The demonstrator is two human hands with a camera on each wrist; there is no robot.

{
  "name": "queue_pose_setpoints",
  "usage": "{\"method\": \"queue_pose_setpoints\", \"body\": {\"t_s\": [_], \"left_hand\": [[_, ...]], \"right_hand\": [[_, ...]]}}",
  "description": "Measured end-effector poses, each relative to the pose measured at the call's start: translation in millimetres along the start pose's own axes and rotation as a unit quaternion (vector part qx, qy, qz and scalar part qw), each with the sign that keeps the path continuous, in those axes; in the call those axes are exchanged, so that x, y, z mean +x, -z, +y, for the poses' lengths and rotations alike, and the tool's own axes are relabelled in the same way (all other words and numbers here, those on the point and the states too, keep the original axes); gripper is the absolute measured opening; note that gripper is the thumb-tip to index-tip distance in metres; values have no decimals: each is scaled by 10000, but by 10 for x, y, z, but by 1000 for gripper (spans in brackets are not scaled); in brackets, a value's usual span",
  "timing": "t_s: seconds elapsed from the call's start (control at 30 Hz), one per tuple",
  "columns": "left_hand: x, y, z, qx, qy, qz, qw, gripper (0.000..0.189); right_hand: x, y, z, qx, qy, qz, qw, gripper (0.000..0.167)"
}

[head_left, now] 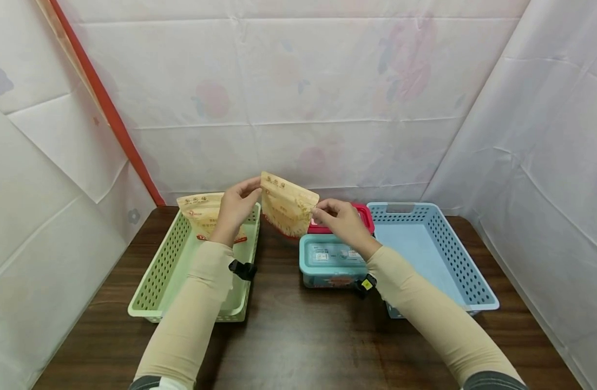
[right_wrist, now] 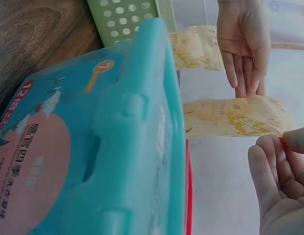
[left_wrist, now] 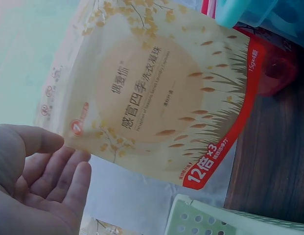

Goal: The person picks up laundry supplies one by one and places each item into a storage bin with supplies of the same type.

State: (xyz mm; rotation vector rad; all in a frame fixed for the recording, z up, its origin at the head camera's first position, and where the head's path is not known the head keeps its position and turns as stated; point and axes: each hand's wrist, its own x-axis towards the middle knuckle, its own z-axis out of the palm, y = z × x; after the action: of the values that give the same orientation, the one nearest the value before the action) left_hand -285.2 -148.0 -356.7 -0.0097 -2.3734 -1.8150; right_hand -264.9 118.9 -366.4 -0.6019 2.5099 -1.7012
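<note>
A yellow stand-up laundry-capsule pouch (head_left: 287, 206) hangs tilted between both hands, its left top corner higher than the right. At its left edge, my left hand (head_left: 237, 208) pinches the pouch between thumb and fingers; the left wrist view shows the pouch (left_wrist: 152, 98) with its printed front. The right hand (head_left: 344, 222) pinches the opposite upper corner, seen up close in the right wrist view with thumb and fingertips (right_wrist: 275, 142) together. Behind the left hand, a second yellow pouch (head_left: 203, 219) stands in the green basket (head_left: 159, 276).
A teal lidded box (head_left: 333, 262) sits on the dark wooden table (head_left: 298, 336) beneath the right wrist. Behind it is a red-lidded box (head_left: 365, 215). To the right lies a blue basket (head_left: 410, 246). White patterned sheets (head_left: 288, 97) enclose the back and sides.
</note>
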Motion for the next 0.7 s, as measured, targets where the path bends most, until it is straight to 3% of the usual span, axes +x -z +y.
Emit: {"method": "queue_pose_setpoints", "body": {"t_s": [0.4, 0.7], "left_hand": [[28, 22, 34, -374, -102, 336, 9987, 34], [0, 54, 143, -511, -195, 398, 9977, 34]], "right_hand": [[-3, 9, -70, 494, 245, 224, 9982, 25], [-1, 26, -116, 765, 478, 358, 9953, 25]]}}
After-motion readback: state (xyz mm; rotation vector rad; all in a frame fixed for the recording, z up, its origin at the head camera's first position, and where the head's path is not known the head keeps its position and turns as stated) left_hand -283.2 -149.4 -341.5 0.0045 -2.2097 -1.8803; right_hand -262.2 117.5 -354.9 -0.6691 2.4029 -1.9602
